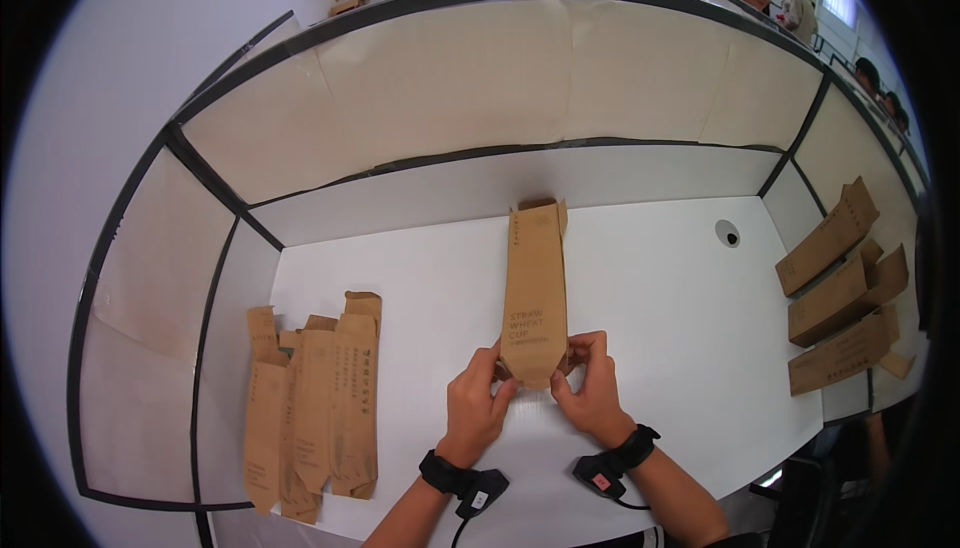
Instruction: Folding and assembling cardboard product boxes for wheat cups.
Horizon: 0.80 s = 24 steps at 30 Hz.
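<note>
A long brown cardboard box (537, 283) with printing on its face lies pointing away from me at the middle of the white table. Its far end has flaps standing open, while the near end tapers between my hands. My left hand (478, 398) grips the near left corner, thumb on the lower edge. On the opposite corner, my right hand (592, 388) holds the box with thumb and fingers. Both wrists carry black straps with small box-shaped devices.
Several flattened brown cartons (315, 408) lie side by side at the left. Three opened-up cartons (840, 293) lean at the right edge of the white table (660, 308). A round cable hole (728, 234) sits at the back right. Low partition panels (450, 88) enclose the table; people are beyond.
</note>
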{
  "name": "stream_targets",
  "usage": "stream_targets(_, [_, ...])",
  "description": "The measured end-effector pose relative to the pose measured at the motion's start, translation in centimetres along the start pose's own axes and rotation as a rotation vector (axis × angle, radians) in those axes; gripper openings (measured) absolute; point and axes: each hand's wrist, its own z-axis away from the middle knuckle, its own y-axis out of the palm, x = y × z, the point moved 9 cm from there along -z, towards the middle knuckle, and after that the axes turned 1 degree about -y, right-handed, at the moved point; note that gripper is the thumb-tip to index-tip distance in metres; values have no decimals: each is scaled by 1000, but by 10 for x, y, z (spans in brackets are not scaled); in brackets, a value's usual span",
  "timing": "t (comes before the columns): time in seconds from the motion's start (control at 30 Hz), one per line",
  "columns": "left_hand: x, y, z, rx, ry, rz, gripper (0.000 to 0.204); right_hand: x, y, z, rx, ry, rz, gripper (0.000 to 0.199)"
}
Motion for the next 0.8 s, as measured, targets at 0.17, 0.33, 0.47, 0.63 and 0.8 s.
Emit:
stream_targets(0.17, [-3, 1, 0, 24, 27, 7, 51, -10, 1, 0, 11, 112, 13, 49])
stream_targets(0.33, [4, 3, -2, 11, -73, 11, 40, -18, 1, 2, 39, 109, 2, 64])
stream_targets(0.47, [7, -2, 0, -17, -95, 23, 37, -2, 2, -1, 77, 25, 15, 66])
stream_targets(0.63, [-1, 2, -3, -16, 5, 32, 42, -5, -3, -2, -8, 69, 11, 56])
stream_targets(0.8, [-7, -1, -3, -55, 30, -28, 49, -2, -2, -3, -38, 83, 76, 43])
